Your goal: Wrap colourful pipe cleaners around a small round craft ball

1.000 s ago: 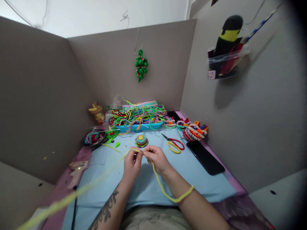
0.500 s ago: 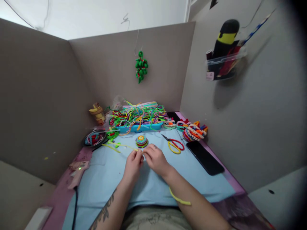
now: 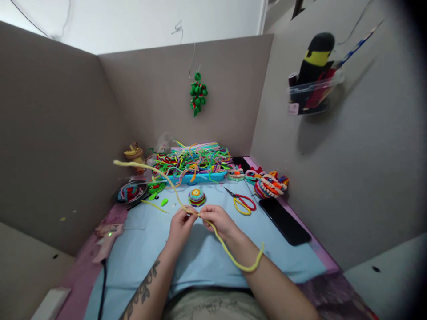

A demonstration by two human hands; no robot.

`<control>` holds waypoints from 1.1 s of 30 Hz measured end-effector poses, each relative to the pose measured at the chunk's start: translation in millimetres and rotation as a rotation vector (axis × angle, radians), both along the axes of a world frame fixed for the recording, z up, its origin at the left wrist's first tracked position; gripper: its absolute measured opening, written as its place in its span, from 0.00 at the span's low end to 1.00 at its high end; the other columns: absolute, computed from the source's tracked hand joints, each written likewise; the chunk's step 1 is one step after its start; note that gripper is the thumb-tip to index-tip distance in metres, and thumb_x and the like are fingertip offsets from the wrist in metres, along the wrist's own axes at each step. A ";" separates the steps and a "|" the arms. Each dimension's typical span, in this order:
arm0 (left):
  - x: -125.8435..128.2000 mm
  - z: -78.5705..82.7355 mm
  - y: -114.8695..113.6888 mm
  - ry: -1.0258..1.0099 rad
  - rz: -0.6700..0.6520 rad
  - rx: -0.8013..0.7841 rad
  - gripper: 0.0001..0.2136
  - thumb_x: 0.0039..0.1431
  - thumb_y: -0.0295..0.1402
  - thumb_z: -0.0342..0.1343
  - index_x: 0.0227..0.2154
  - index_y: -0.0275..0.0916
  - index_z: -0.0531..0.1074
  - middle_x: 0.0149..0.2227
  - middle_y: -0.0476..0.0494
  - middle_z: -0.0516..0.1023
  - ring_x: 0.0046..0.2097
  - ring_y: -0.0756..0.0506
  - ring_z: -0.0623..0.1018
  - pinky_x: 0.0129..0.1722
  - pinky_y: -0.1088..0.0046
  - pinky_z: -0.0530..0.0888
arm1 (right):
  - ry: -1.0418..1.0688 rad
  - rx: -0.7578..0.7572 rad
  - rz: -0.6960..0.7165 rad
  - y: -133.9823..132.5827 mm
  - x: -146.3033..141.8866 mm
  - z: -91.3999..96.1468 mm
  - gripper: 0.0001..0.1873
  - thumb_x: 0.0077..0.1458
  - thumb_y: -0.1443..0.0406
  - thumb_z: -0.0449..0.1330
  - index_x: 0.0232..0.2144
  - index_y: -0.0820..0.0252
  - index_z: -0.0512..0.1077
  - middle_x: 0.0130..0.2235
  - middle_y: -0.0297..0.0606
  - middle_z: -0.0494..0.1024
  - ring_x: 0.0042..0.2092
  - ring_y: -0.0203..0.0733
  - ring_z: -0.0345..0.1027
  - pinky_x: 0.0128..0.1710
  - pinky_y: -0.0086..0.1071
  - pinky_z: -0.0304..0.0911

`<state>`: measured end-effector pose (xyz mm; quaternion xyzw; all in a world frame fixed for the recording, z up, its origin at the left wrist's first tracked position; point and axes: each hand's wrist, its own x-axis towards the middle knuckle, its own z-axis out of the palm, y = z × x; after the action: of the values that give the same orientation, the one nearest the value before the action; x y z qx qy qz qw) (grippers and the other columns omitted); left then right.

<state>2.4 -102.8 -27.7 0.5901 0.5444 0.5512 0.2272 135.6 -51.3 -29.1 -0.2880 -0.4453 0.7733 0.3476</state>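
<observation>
Between my fingertips runs a yellow pipe cleaner (image 3: 172,186), pinched near its middle. My left hand (image 3: 181,224) is closed on it, and one end arcs up and away to the left. Close beside it, my right hand (image 3: 218,221) also pinches the strand; the other end droops across my right forearm and curls up at the tip. Just beyond my hands sits a small round, multicoloured coiled piece (image 3: 197,197) with a yellow centre. Scissors (image 3: 243,202) with one red and one yellow handle lie open to its right.
A blue tray (image 3: 200,178) heaped with colourful pipe cleaners stands at the back. A black phone (image 3: 285,221) and coiled colourful figures (image 3: 271,184) lie right. On the left are a glue gun (image 3: 108,238) and a dark dish (image 3: 132,192). Grey partitions (image 3: 187,98) enclose the table.
The pipe cleaner's left end has swung upward and its right part now shows looping below my right hand. My left hand has turned slightly and moved a little left.
</observation>
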 end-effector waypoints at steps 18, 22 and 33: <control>-5.7 10.2 -1.4 -0.083 -0.104 -0.077 0.12 0.55 0.42 0.52 0.26 0.37 0.67 0.26 0.49 0.67 0.29 0.50 0.67 0.31 0.75 0.67 | -0.103 0.322 -0.043 -9.8 0.3 6.7 0.15 0.51 0.55 0.59 0.26 0.61 0.67 0.22 0.31 0.68 0.22 0.32 0.62 0.21 0.25 0.58; -11.3 12.0 0.4 0.028 -0.168 -0.035 0.12 0.56 0.40 0.52 0.24 0.37 0.68 0.27 0.46 0.69 0.32 0.48 0.69 0.33 0.73 0.68 | -0.017 -0.053 0.156 -2.6 0.4 2.8 0.19 0.36 0.55 0.68 0.24 0.62 0.66 0.20 0.29 0.69 0.18 0.28 0.61 0.15 0.22 0.49; -10.3 8.2 1.9 -0.063 -0.109 -0.103 0.11 0.53 0.39 0.54 0.23 0.37 0.68 0.26 0.48 0.68 0.31 0.49 0.68 0.31 0.75 0.65 | -0.474 0.585 -0.023 -5.8 1.0 11.9 0.09 0.52 0.63 0.56 0.23 0.61 0.68 0.18 0.30 0.67 0.20 0.33 0.63 0.21 0.26 0.57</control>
<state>-7.9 -100.9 -19.5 0.5887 0.5318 0.5275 0.3040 136.5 -57.1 -17.2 -0.3523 -0.7122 0.5214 0.3111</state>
